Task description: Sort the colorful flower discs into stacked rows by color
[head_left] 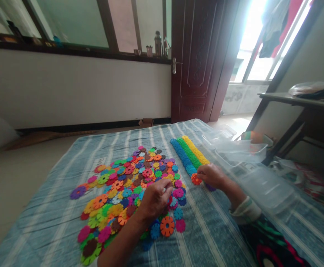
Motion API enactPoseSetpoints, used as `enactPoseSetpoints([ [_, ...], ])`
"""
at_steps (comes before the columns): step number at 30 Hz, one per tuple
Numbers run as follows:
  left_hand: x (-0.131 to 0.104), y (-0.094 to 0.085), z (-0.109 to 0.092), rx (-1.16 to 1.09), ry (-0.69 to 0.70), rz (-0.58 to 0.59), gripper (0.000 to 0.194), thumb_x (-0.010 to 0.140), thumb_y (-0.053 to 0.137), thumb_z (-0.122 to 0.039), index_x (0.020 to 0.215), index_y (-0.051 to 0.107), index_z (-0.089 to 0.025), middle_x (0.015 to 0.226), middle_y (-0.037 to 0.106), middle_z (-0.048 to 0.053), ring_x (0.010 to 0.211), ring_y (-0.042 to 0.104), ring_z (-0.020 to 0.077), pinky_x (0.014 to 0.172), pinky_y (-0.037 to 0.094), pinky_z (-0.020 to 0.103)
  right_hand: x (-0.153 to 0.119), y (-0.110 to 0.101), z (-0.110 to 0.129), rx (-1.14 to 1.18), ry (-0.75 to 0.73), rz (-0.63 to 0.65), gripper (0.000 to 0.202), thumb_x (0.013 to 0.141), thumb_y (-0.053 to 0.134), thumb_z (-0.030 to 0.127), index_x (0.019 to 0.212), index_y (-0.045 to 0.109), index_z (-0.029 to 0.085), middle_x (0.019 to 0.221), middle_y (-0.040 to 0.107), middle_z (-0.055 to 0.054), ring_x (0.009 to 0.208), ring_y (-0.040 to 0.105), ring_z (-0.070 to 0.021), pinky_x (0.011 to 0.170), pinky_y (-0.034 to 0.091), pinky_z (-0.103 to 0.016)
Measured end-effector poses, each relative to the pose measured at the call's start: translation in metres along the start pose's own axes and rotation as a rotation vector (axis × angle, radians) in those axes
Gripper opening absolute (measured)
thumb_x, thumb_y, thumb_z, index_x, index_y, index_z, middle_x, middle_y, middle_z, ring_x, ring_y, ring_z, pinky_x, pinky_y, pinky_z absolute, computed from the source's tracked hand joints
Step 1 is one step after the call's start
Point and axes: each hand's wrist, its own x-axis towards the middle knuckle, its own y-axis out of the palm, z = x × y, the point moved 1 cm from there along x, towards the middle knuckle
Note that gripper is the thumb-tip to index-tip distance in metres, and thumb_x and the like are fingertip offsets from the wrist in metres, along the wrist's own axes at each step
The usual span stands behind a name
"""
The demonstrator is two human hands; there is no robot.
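Note:
A heap of colourful notched plastic discs (128, 182), shaped like flowers, lies spread on the striped cloth. Over the heap's right side is my left hand (155, 198), its fingers curled together; whatever they may hold is hidden. My right hand (212, 175) is closed with its fingertips at the edge of an orange notched disc (196, 179). This disc is at the near end of three rows of overlapping discs: a blue row (182, 156), a green row (190, 154) and a yellow row (196, 150). Part of a purple disc (210, 187) shows beneath the right hand.
Clear plastic boxes (241, 151) stand along the right side of the bed-like surface, near a clear lid or tray (270, 187). A dark shelf (303, 99) is at the far right. Behind are a reddish-brown door (197, 63) and a window ledge with a flask (158, 43).

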Motion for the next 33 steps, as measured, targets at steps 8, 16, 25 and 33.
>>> enactPoseSetpoints([
  [8, 0.0, 0.0, 0.01, 0.012, -0.002, -0.051, 0.018, 0.085, 0.047, -0.023, 0.078, 0.063, -0.02, 0.076, 0.068, 0.001, 0.071, 0.062, 0.0146, 0.067, 0.045, 0.024, -0.002, -0.001, 0.001, -0.097, 0.031, 0.03, 0.016, 0.08, 0.058, 0.029, 0.089, 0.07, 0.023, 0.086, 0.07, -0.002, 0.082, 0.061, -0.0166, 0.062, 0.033, -0.024],
  [16, 0.0, 0.002, 0.025, 0.022, -0.032, -0.099, 0.017, 0.084, 0.05, -0.025, 0.087, 0.066, -0.019, 0.083, 0.071, 0.004, 0.075, 0.064, 0.0155, 0.069, 0.047, 0.024, -0.002, 0.015, 0.011, -0.176, 0.016, 0.094, 0.013, 0.077, 0.062, 0.027, 0.086, 0.069, 0.022, 0.084, 0.071, -0.005, 0.083, 0.063, -0.0211, 0.059, 0.029, -0.025],
  [25, 0.026, -0.035, 0.039, 0.377, -0.234, -0.04, 0.022, 0.085, 0.047, -0.021, 0.072, 0.064, -0.018, 0.077, 0.067, 0.003, 0.074, 0.062, 0.0149, 0.069, 0.043, 0.023, -0.004, 0.013, 0.017, -0.206, 0.005, 0.094, 0.015, 0.081, 0.058, 0.028, 0.088, 0.069, 0.022, 0.086, 0.071, -0.007, 0.083, 0.064, -0.0218, 0.057, 0.024, -0.027],
  [33, 0.095, -0.03, 0.058, 0.5, -0.279, 0.039, 0.024, 0.075, 0.052, -0.011, 0.091, 0.068, -0.018, 0.1, 0.07, 0.008, 0.097, 0.063, 0.0207, 0.082, 0.046, 0.026, -0.007, 0.004, 0.024, -0.192, -0.004, 0.053, 0.02, 0.087, 0.051, 0.03, 0.088, 0.07, 0.023, 0.085, 0.072, -0.006, 0.082, 0.065, -0.0205, 0.056, 0.025, -0.027],
])
